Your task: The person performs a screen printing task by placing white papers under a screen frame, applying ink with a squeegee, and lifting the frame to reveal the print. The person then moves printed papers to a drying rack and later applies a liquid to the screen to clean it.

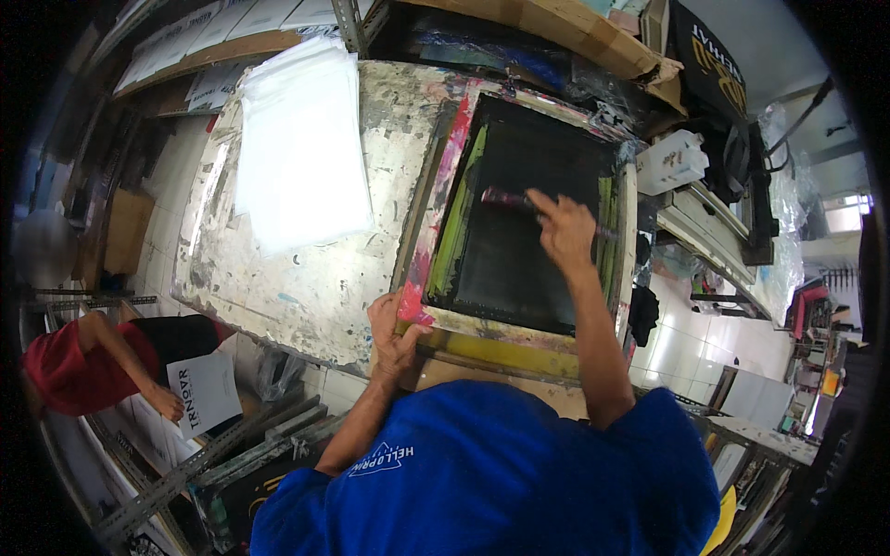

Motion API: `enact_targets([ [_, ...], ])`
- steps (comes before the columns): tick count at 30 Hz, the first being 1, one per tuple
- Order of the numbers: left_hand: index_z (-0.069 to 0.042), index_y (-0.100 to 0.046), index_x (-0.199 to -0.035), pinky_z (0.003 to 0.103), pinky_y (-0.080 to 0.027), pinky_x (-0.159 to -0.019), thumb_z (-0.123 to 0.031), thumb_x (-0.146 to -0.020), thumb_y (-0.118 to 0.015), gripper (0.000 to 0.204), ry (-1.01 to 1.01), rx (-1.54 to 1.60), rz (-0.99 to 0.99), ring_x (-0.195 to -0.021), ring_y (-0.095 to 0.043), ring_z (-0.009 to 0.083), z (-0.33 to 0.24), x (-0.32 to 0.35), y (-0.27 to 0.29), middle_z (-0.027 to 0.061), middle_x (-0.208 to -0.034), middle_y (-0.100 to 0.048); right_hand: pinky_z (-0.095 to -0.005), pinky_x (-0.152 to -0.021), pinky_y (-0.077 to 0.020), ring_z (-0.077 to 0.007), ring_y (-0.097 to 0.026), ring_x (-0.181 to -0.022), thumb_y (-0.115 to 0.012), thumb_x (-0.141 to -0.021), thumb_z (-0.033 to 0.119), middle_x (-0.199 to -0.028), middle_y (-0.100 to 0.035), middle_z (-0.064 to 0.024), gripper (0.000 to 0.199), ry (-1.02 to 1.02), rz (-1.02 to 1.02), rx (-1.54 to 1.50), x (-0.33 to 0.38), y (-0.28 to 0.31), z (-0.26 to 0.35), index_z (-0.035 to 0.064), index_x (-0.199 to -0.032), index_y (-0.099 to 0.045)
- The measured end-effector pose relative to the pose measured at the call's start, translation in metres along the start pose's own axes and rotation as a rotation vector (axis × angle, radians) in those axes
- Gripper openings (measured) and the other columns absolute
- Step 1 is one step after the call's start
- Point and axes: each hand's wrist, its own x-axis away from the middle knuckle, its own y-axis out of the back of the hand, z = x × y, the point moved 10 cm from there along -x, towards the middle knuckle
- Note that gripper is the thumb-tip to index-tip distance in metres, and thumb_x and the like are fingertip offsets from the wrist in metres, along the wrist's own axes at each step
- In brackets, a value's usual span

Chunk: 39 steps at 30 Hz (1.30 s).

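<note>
Paint-stained table [306, 296] before me, a frame [445, 185] on it. The right hand [561, 224], nearer, is curled round a blurred squeegee [505, 197], its length running roughly left to right across dark mesh [519, 278]; the left hand [394, 335] clasps the frame's near-left corner.

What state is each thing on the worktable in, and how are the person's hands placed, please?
Slim dark-reddish tool: held over the mesh, slightly blurred.
Black rectangular mesh: streaked green along both sides.
Pink-stained wooden frame: surrounding the mesh.
Right hand: gripping the tool.
Left hand: clasping the frame's near-left corner.
White rectangular sheets: stacked, edges uneven.
Off-white worktable: paint-spattered.
</note>
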Motion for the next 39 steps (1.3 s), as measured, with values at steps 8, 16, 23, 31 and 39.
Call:
enact_targets([
  [8, 0.004, -0.063, -0.124, 0.042, -0.041, -0.103, -0.025, -0.075, -0.083, 0.061, -0.010, 0.051, -0.237, -0.114, -0.055, 0.0307, -0.067, -0.042, 0.035, 0.0155, -0.119, -0.063, -0.0451, -0.075, -0.0479, -0.0372, -0.060, -0.079, -0.076, -0.063, 0.021, -0.087, -0.061, -0.0179, 0.064, 0.068, -0.051, -0.030, 0.084, 0.140, 0.115, 0.0246, -0.126, -0.069],
  [16, 0.005, -0.043, -0.137, 0.036, -0.041, -0.106, -0.008, -0.096, -0.061, 0.046, -0.134, 0.724, -0.431, -0.119, -0.054, 0.0227, -0.093, -0.160, 0.012, 0.0145, -0.130, -0.055, -0.0365, -0.066, -0.0515, -0.0296, -0.064, -0.069, -0.083, -0.058, 0.025, -0.081, -0.067, -0.0131, 0.067, 0.248, -0.370, 0.059, -0.007, 0.260, 0.108, 0.0176, -0.123, -0.072],
  [23, -0.006, -0.065, -0.126, 0.043, -0.046, -0.097, -0.028, -0.088, -0.072, 0.044, 0.070, 0.024, 0.029, -0.111, -0.061, 0.0346, 0.037, -0.269, -0.165, 0.0150, -0.116, -0.068, -0.0316, -0.073, -0.0559, -0.0247, -0.072, -0.073, -0.073, -0.068, 0.022, -0.088, -0.076, -0.0181, 0.047, 0.291, -0.399, -0.195, -0.077, 0.322, 0.107, -0.0047, -0.107, -0.074],
  [31, -0.012, -0.072, -0.109, 0.042, -0.047, -0.087, -0.033, -0.080, -0.081, 0.036, -0.047, -0.532, 0.093, -0.102, -0.063, 0.0290, 0.027, -0.294, -0.232, 0.0072, -0.104, -0.069, -0.0327, -0.070, -0.0573, -0.0256, -0.072, -0.070, -0.074, -0.070, 0.023, -0.083, -0.075, -0.0205, 0.042, 0.251, -0.348, -0.215, -0.099, 0.323, 0.084, -0.0055, -0.101, -0.075],
  [39, 0.001, -0.065, -0.087, 0.023, -0.042, -0.061, 0.001, -0.082, -0.075, 0.011, 0.101, 0.534, -0.005, -0.064, -0.053, 0.0076, 0.039, -0.298, -0.209, 0.0035, -0.070, -0.064, -0.0325, -0.068, -0.0548, -0.0235, -0.069, -0.067, -0.075, -0.079, 0.022, -0.083, -0.075, -0.0170, 0.033, 0.236, -0.274, -0.197, -0.106, 0.313, 0.087, -0.0021, -0.101, -0.076],
])
